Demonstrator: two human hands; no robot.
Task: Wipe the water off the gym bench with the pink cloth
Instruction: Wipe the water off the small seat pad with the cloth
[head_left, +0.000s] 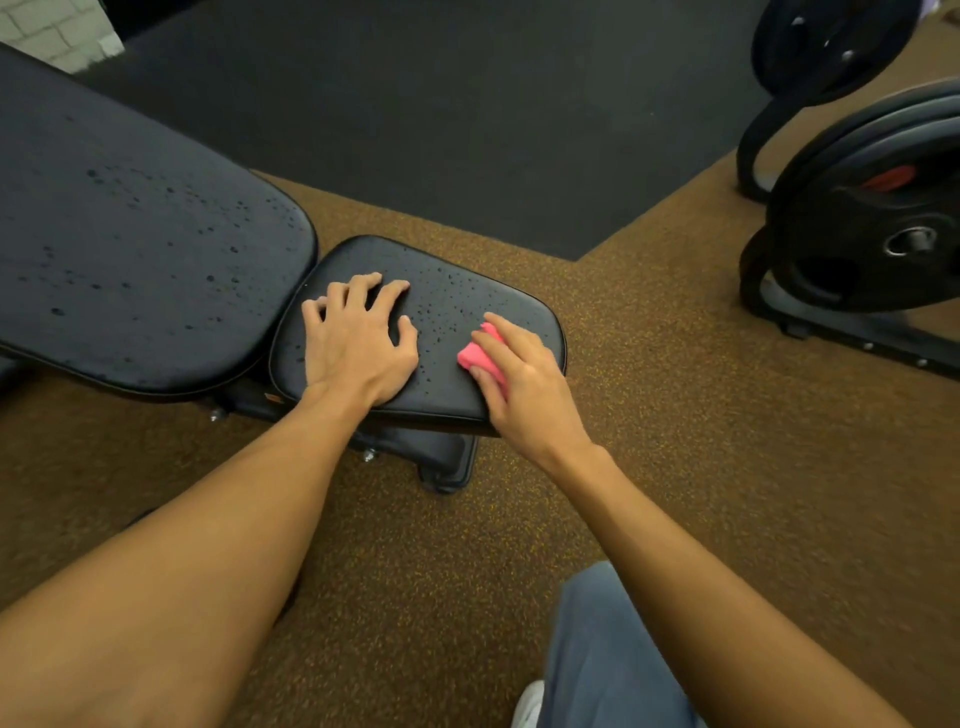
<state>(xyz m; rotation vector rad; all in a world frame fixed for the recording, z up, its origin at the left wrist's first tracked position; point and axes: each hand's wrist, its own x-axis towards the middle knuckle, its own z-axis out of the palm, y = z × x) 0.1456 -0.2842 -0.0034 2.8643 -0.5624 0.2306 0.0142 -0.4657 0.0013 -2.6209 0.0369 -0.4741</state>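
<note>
Evidently the wiping was barely started. My right hand (524, 384) gripped the bunched pink cloth (480, 356) and pressed it down at the right edge of the seat pad (467, 275). Water droplets (441, 312) lay to the left of the cloth, across the pad's middle and far side. My left hand (358, 343) rested on the pad's left part, fingers spread, holding nothing. The right hand was nearer, so I judged the next stroke should go leftward. The back pad (130, 234), left of the seat pad, was also beaded.
</note>
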